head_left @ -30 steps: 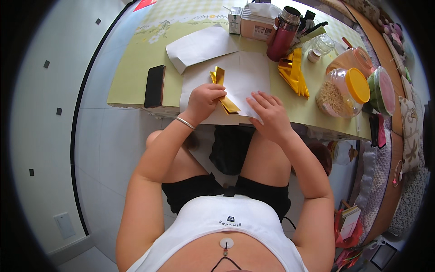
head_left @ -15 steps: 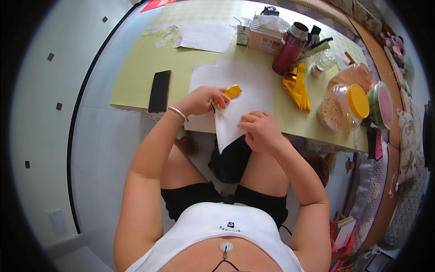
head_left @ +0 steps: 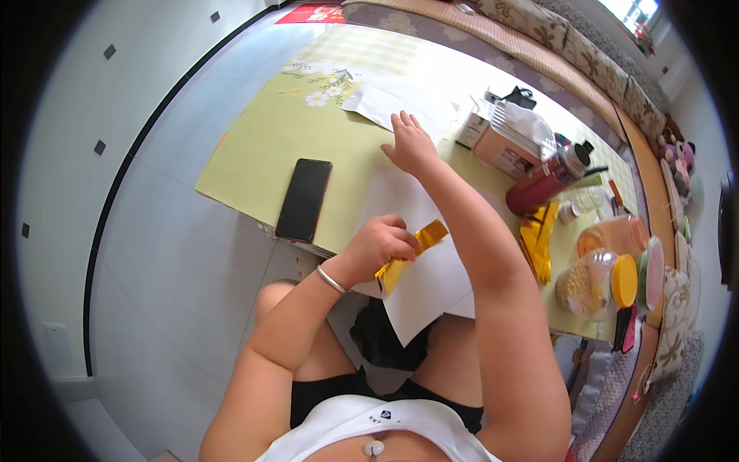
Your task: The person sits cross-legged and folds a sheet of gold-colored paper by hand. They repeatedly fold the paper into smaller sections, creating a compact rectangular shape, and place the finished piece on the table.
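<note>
Gold strip (head_left: 409, 254) pinched in left hand (head_left: 379, 245) fingers, over white sheet (head_left: 423, 262).

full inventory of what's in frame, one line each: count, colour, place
gold packet: 1, gold, in left hand over the sheet
white sheet: 1, white, hanging over near table edge
second sheet: 1, white, far side, under right hand's fingers
phone: 1, black, table near edge, left of the sheet
gold packets: small pile, gold, right of the sheet
flask: 1, red with dark lid, lying right
cardboard box: 1, brown and white, far right
jars: 2, clear, one with yellow lid, right edge
table: 1, yellow-green
left hand: closed on packet
right hand: flat, reaching forward
</note>
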The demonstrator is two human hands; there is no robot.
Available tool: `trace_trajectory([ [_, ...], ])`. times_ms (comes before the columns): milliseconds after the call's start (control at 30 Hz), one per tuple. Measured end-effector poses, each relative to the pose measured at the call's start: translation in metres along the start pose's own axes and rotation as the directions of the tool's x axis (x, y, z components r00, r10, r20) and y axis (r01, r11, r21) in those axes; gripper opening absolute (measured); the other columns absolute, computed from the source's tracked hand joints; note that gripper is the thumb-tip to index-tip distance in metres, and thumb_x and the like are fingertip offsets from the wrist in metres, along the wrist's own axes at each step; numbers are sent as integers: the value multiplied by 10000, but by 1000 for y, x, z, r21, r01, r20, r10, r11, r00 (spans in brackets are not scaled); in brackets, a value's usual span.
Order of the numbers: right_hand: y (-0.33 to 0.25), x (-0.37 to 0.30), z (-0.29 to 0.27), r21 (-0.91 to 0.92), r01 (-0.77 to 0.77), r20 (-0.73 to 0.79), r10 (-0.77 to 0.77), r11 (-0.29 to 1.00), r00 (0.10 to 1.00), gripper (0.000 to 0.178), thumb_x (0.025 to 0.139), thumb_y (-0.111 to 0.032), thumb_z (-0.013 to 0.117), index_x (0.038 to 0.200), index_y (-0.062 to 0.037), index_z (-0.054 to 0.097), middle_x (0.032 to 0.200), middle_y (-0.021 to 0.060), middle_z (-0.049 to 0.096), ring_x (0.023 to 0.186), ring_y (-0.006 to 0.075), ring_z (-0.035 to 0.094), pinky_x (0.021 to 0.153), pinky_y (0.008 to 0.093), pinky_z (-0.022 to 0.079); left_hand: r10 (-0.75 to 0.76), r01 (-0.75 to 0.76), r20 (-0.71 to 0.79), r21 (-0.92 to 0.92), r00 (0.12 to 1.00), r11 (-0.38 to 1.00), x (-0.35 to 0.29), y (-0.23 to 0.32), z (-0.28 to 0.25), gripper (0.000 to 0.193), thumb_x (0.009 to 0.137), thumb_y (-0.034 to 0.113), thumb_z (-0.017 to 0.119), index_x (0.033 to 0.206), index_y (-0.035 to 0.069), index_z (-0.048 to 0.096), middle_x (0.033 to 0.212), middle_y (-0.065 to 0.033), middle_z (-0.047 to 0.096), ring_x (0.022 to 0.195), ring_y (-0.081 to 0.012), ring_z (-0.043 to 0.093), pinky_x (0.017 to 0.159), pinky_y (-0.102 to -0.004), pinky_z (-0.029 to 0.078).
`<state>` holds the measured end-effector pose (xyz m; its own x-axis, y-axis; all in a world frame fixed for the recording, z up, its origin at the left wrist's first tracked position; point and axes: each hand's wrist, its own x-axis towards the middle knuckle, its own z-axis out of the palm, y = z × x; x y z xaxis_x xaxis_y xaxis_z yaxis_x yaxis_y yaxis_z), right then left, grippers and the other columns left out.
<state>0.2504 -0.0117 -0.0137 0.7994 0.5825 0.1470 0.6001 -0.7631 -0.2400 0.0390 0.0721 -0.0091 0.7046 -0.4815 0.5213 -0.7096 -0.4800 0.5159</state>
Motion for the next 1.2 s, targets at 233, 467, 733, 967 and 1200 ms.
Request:
trace_trajectory([
  [233, -51, 74, 36, -114, -142, -47, 138, 983, 989, 699, 930, -284, 624, 1516, 15, 386, 1482, 224, 500, 1374, 370, 483, 1094, 455, 433, -106, 106, 1, -114, 994, 988, -24, -3, -26, 118, 740, 19, 692, 826, 93, 724, 1021, -54, 754, 884, -254, 701, 764, -337, 549],
  [467, -23, 86, 40, -332, 43, -38, -59, 942, 997, 308, 932, -111, 533, 1204, -83, 676, 981, 86, 762, 867, 314, 739, 765, 419, 585, -265, 230, -19, -441, 964, 868, -34, 1, -43, 118, 818, -30, 677, 879, 44, 744, 1057, -100, 740, 915, -228, 718, 797, -279, 568],
  [733, -24, 40, 8, -206, -98, -49, 90, 974, 995, 550, 898, -501, 660, 1226, -60, 641, 1253, 144, 643, 1189, 327, 610, 931, 443, 543, -214, 192, 22, -532, 977, 825, -30, -3, -34, 101, 780, -40, 717, 850, 32, 735, 1012, -96, 736, 885, -223, 707, 810, -276, 560],
  [967, -17, 41, 8, -294, -4, 51, 20, 956, 999, 300, 886, -159, 596, 1156, -106, 715, 1244, 124, 634, 1171, 318, 614, 904, 423, 572, -215, 218, 66, -505, 974, 835, -25, 1, -31, 132, 771, -69, 721, 851, 34, 739, 999, -100, 739, 906, -221, 706, 823, -290, 563],
  [1200, 26, -12, -34, 114, 107, -305, -68, 988, 950, 273, 827, -44, 599, 1005, -163, 768, 1030, 94, 734, 941, 319, 694, 827, 383, 562, -333, 73, -155, -811, 930, 581, -26, 1, -55, 42, 843, 21, 749, 854, -20, 754, 1084, -157, 721, 952, -210, 701, 884, -295, 566],
])
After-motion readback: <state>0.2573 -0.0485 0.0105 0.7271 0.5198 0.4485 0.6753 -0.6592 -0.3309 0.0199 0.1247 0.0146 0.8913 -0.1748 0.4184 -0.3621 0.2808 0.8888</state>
